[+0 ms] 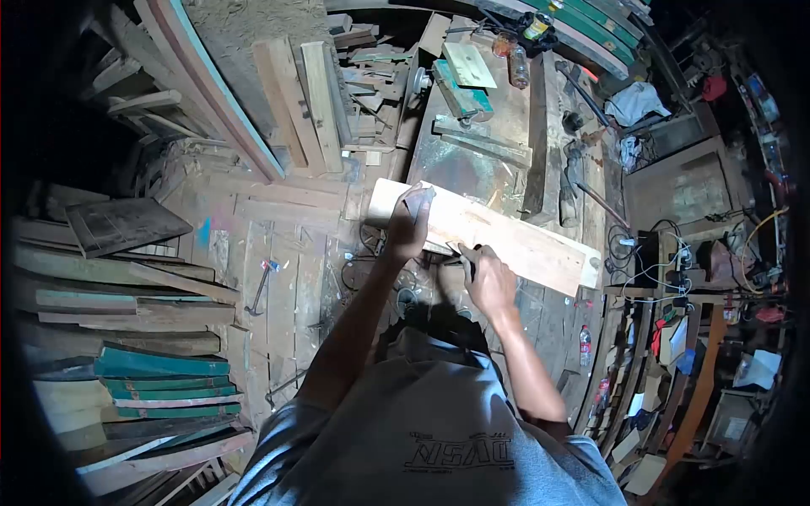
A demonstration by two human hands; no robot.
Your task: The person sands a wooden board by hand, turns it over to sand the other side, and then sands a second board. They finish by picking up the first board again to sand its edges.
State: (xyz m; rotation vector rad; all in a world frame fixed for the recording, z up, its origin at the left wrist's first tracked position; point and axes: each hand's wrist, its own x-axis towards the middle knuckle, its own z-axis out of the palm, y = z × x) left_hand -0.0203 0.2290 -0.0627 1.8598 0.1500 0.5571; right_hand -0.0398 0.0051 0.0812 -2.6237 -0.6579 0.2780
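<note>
A pale wooden board (498,236) lies slanted in front of me, its far side over a workbench. My left hand (408,229) rests on the board's left end, fingers curled over a grey flat piece (418,199). My right hand (491,280) is closed round a dark, slim tool (466,263), whose end is right at the near edge of the board. The kind of tool cannot be made out, as the fingers cover much of it.
On the workbench (447,164) are a green metal tool (462,94), wood offcuts (485,145) and bottles (518,67). Stacked planks (164,371) line the left. A hammer (260,288) lies on the floor. Cables (666,261) hang at the right.
</note>
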